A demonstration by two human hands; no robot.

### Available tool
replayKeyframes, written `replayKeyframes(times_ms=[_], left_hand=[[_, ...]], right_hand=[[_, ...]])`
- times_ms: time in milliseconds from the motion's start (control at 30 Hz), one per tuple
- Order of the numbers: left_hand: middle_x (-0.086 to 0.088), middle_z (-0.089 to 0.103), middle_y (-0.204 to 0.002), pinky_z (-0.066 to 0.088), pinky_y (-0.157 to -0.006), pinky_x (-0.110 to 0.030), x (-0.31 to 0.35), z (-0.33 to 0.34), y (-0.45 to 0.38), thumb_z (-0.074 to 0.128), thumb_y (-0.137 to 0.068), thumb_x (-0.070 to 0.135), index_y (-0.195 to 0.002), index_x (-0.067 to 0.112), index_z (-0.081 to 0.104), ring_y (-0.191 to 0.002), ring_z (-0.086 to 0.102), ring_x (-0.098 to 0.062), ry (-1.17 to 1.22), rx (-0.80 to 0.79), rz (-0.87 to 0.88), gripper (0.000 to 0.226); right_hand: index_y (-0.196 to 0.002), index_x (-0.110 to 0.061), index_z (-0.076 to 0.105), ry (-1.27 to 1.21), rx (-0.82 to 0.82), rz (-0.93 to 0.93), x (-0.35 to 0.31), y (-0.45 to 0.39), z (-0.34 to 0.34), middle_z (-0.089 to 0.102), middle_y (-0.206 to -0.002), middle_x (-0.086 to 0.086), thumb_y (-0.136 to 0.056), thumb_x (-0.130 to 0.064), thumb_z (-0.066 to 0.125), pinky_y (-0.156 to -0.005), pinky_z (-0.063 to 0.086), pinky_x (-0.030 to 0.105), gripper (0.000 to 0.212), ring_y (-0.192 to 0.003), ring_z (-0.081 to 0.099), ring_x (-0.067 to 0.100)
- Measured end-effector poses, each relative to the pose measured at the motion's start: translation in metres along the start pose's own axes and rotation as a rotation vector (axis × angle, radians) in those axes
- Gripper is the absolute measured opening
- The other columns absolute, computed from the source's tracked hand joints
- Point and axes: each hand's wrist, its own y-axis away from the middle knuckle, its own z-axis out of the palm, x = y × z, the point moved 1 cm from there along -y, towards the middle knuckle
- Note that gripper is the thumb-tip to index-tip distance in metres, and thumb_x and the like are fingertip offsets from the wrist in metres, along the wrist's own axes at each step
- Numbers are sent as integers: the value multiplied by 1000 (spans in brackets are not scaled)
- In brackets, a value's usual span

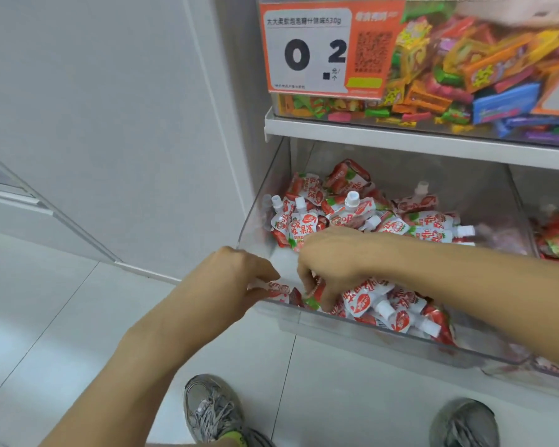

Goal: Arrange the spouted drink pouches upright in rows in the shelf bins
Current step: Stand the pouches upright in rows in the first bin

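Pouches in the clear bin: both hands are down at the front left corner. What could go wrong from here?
1. The left hand pinches a pouch right at the bin front edge; it could slip over onto the floor.
2. The right hand reaches among a loose pile; pulling one out may topple others.
3. The upright pouches at the back left lean on the heap, so stirring it may knock them down.
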Motion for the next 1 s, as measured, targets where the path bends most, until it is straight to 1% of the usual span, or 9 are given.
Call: replayKeyframes(times_ms=[133, 233, 300, 400, 567, 667, 767, 900, 1000], left_hand=[[9, 74, -93, 32, -63, 4, -7, 2, 4, 74, -83, 14, -103, 24, 76, -74, 53, -4, 24, 70, 6, 22], [9, 72, -97, 32, -63, -1, -8, 7, 4, 71, -86, 14, -106, 23, 74, -63, 49, 0, 32, 63, -2, 23], [9, 73, -93, 33, -62, 1, -9, 8, 4, 72, -84, 10, -103, 22, 75, -57, 48, 9, 52, 80, 11, 22], [11, 72, -88, 34, -60, 1, -13, 7, 8, 75, -81, 8, -97, 22, 77, -62, 49, 22, 80, 106, 24, 22], [11, 70, -88, 35, -62, -1, -9, 8, 8, 77, -80, 17, -96, 24, 76, -65, 53, 10, 85, 98, 73, 17], [7, 55, -113, 36, -76, -7, -6, 12, 6, 84, -72, 23, -109, 21, 70, -90, 55, -5, 63, 211, 74, 40], [5, 36, -132, 36, -94, -19, -7, 16, 13, 86, -67, 35, -133, 30, 49, -118, 43, -14, 92, 335, -38, 76], [10, 55, -114, 54, -86, -27, -14, 25, 23, 83, -68, 46, -140, 54, 16, -97, 62, -4, 455, 153, -226, 99], [13, 59, -112, 56, -80, -28, -21, 32, 23, 85, -65, 47, -144, 47, 17, -87, 66, -5, 540, 174, -283, 104]], right_hand=[[-95, -30, 73, -86, -58, -18, 3, 3, 2, 70, -115, -17, -69, -44, 86, -81, 53, 32, 32, -101, 63, 13], [-91, -28, 73, -196, -68, 4, 6, 10, -3, 70, -89, -16, -66, -34, 91, -63, 47, 24, 31, -78, 62, 5], [-98, -31, 70, -312, -72, -10, 10, 17, -7, 69, -87, -15, -63, -27, 93, -60, 41, 19, 42, -76, 61, 2], [-119, -36, 68, -383, -71, -55, 15, 29, -11, 64, -92, -15, -65, -26, 92, -67, 44, 20, 60, -82, 58, 2], [-103, -34, 70, -402, 140, -60, 19, 59, -16, 57, -101, -14, -71, -27, 88, -84, 48, 31, 37, -94, 55, 5], [-95, -38, 60, -682, 434, 31, 15, 79, -24, 64, -105, -11, -73, -41, 83, -85, 55, 38, 33, -95, 66, 10], [-92, -32, 58, -864, 700, 250, 0, 71, -24, 71, -93, -8, -74, -33, 82, -76, 58, 42, 31, -77, 70, 8], [-115, -29, 55, -809, 763, 297, -35, 41, -17, 61, -88, -11, -82, -20, 70, -56, 44, 22, 37, -62, 57, 5], [-102, -23, 60, -696, 723, 262, -43, 24, -12, 63, -90, -9, -77, -7, 69, -59, 38, 11, 31, -74, 54, 4]])
